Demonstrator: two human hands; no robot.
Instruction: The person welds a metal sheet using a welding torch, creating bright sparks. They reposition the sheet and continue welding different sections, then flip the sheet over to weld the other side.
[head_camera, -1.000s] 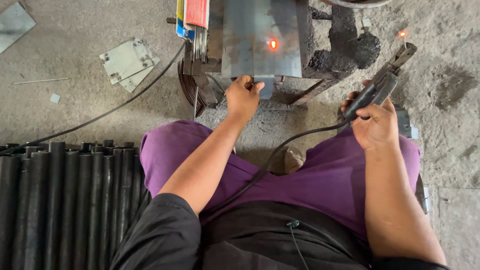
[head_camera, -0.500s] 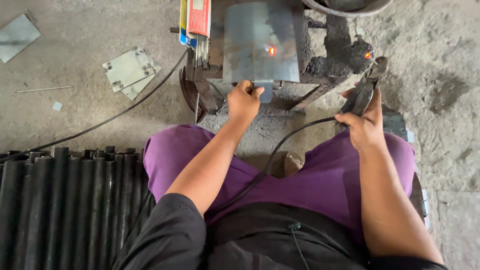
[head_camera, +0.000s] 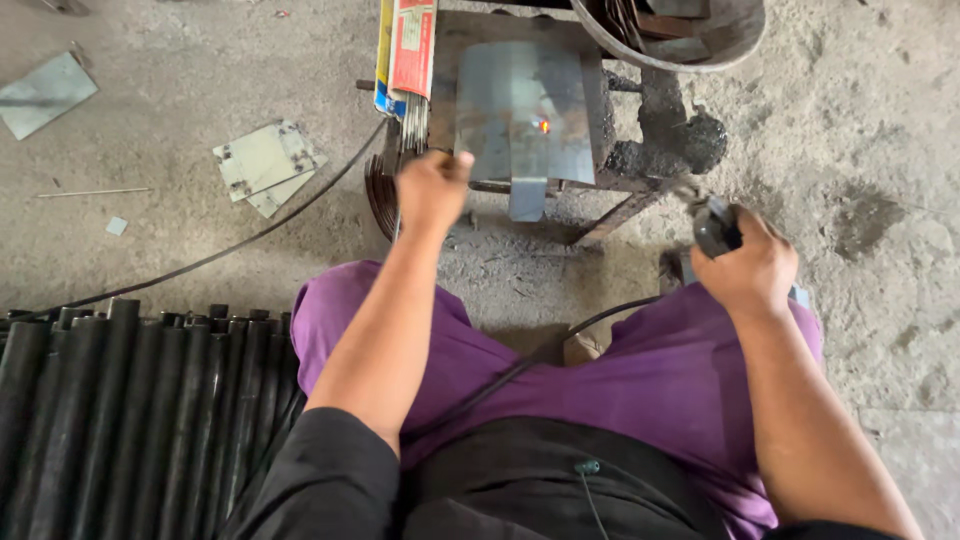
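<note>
On the small metal stand (head_camera: 610, 185): one bent steel plate (head_camera: 525, 110), a glowing orange weld spot (head_camera: 543, 126) near its middle. Left hand (head_camera: 432, 188): loosely curled, blurred, just beside the bundle of welding rods (head_camera: 413, 125) that sticks out of a red and yellow packet (head_camera: 405, 50); whether it grips anything cannot be told. Right hand (head_camera: 748, 265): closed around the black electrode holder (head_camera: 712, 225), clear of the plate, over the right knee. Black cable (head_camera: 540, 350): runs across the purple trousers (head_camera: 650, 380). Concrete floor (head_camera: 150, 250): black pipes (head_camera: 120, 410) stacked at left, flat plate offcuts (head_camera: 265, 165) nearby.
</note>
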